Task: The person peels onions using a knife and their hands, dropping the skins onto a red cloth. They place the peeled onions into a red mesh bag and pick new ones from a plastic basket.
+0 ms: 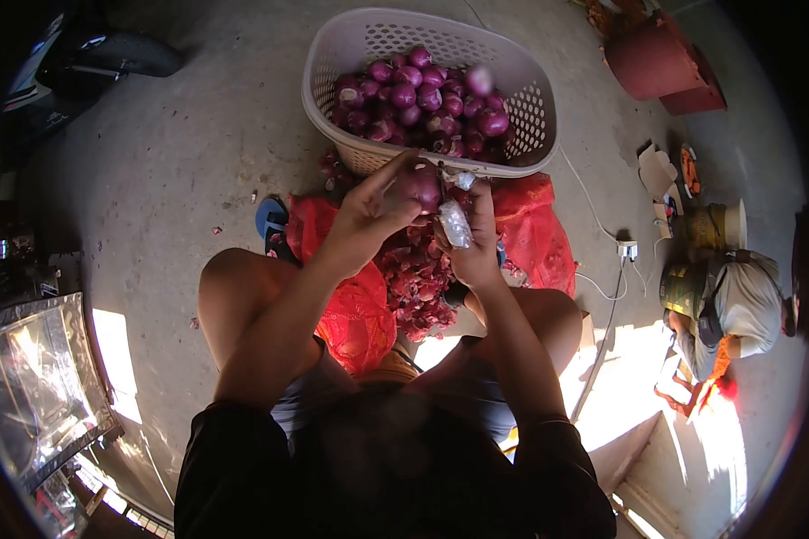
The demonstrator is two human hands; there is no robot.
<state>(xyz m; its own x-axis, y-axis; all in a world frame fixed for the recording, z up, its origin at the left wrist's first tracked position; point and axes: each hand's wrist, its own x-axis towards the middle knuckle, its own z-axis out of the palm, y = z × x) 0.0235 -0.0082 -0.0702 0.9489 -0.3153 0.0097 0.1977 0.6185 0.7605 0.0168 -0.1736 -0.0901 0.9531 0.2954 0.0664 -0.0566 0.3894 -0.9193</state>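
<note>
My left hand (382, 205) is closed around a purple-red onion (421, 186), just in front of the basket rim. Beside it, my right hand (476, 235) grips a small tool whose handle (455, 225) is wrapped in shiny, clear-looking material; its working end is hard to make out against the onion. Beyond both hands, a pale perforated basket (333, 135) holds several peeled-looking onions (422, 99). Below them, a heap of onion skins (418, 287) lies between red mesh bags (355, 319) on either side.
A white power strip (626, 249) with cables lies on the floor to the right. Another person (746, 301) is low down at the far right. Red containers (652, 63) stand at the upper right, a motorcycle wheel (139, 54) at the upper left, and a blue sandal (270, 216) near my left knee.
</note>
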